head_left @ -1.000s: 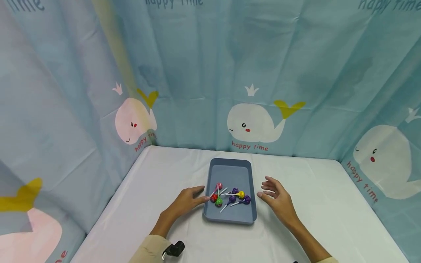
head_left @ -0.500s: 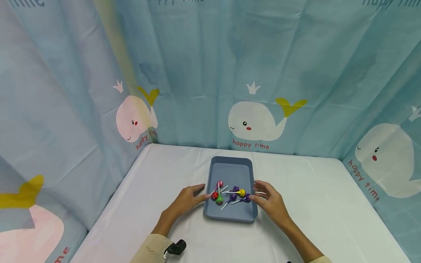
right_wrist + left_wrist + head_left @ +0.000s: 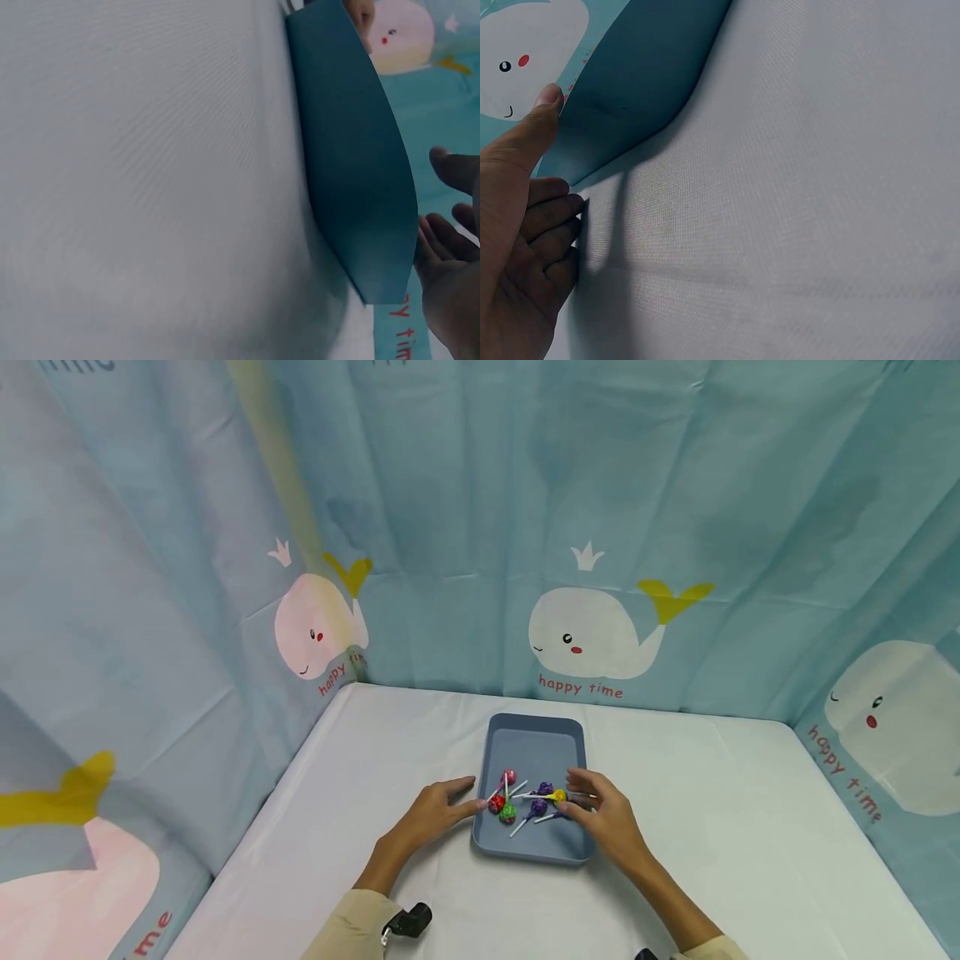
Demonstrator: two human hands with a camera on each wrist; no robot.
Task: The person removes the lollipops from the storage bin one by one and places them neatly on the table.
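Observation:
A blue-grey tray (image 3: 532,747) on the table holds several lollipops. On its left side lie a red (image 3: 496,805), a green (image 3: 507,813) and a pink lollipop (image 3: 509,776); a yellow lollipop (image 3: 559,796) lies among purple lollipops (image 3: 538,807) at the right. My left hand (image 3: 438,810) is at the tray's left edge, its thumb at the rim in the left wrist view. Over the right rim reaches my right hand (image 3: 611,818), fingers slightly bent and apart, hiding part of the rightmost purple lollipop. Whether it touches that one, I cannot tell.
A white cloth (image 3: 712,810) covers the table around the tray. Blue curtains (image 3: 450,527) printed with whales hang behind and along both sides. The tray's outer wall (image 3: 352,150) fills the middle of the right wrist view.
My right hand has moved left from beside the tray to over its right rim and the lollipops there. The left hand stays at the left edge. The head view has shifted slightly.

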